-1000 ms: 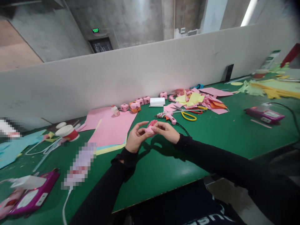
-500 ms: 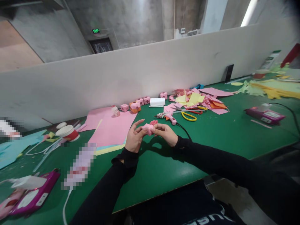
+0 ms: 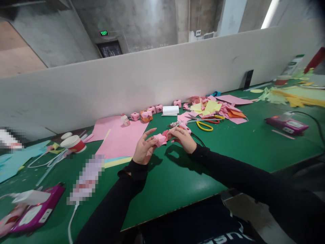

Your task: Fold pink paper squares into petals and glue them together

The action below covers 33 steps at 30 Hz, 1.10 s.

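Observation:
My left hand [image 3: 144, 147] is closed on a small pink folded-paper piece [image 3: 160, 139], pinched between thumb and fingers above the green table. My right hand [image 3: 183, 138] is just to the right of it, its fingers loosely bent and apart, with nothing plainly held. Between the hands shows a reddish pleated paper strip [image 3: 166, 133]; whether it lies on the table or touches my right fingertips I cannot tell. Behind my right hand is a pink glue gun [image 3: 186, 128] with a black cord, partly covered by the fingers.
Scissors with yellow handles [image 3: 204, 126] lie beside a heap of paper scraps [image 3: 223, 109]. Several folded pink paper cubes [image 3: 135, 116] line the white partition [image 3: 152, 78]. Pink sheets [image 3: 122, 139] lie left of my hands, near a paper cup [image 3: 73, 144] and a purple power bank-like box [image 3: 38, 211].
My right hand has let go of the pink folded paper and moved slightly right. My left hand still holds the piece, which has turned a little.

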Each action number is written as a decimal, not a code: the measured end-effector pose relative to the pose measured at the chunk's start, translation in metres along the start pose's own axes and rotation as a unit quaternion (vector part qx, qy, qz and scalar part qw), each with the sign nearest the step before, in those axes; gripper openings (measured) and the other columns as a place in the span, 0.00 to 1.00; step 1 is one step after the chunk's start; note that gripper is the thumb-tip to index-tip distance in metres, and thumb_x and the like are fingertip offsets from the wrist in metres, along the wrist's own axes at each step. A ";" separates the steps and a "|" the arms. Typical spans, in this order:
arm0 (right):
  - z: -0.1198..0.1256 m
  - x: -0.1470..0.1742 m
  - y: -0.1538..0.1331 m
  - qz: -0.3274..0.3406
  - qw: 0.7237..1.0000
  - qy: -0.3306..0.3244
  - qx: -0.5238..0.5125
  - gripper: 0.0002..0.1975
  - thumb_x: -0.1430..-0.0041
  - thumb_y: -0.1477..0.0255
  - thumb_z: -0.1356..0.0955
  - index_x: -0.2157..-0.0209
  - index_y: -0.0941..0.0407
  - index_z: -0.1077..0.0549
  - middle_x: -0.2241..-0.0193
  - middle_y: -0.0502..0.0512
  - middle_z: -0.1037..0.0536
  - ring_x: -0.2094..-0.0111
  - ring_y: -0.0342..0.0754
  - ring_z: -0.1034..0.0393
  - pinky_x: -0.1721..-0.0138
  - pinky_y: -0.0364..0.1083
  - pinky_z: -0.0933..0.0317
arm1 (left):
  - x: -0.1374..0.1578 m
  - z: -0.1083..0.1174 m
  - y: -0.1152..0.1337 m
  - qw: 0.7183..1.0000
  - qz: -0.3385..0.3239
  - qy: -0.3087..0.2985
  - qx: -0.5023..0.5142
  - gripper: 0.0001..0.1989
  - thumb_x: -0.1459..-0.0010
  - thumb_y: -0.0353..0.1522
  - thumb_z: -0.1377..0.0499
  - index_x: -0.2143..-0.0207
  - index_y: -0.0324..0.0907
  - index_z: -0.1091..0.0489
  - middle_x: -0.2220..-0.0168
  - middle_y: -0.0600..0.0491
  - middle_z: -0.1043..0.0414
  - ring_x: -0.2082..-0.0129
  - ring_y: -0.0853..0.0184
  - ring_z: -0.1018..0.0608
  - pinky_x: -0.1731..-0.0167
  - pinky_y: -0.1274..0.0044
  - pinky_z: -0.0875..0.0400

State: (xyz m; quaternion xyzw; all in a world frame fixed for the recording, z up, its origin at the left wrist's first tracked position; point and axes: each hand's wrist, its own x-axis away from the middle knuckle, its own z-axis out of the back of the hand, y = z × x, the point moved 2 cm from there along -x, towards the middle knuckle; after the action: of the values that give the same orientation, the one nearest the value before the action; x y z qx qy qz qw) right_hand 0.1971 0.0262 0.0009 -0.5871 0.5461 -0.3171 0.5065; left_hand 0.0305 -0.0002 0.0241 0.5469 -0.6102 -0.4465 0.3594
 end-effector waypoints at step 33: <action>0.002 0.006 -0.008 0.065 0.964 -0.081 0.245 0.15 0.54 0.61 0.28 0.69 0.58 0.23 0.70 0.55 0.21 0.66 0.48 0.28 0.66 0.45 0.38 | 0.006 -0.002 -0.005 0.916 -0.187 -0.069 -0.349 0.29 0.51 0.31 0.37 0.46 0.42 0.42 0.69 0.56 0.32 0.68 0.71 0.25 0.59 0.73 0.29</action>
State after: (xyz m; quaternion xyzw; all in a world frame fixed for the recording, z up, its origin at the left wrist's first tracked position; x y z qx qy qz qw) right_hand 0.2032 0.0204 0.0071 -0.4323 0.4458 -0.3589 0.6968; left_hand 0.0329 -0.0063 0.0198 0.4588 -0.3258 -0.7268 0.3939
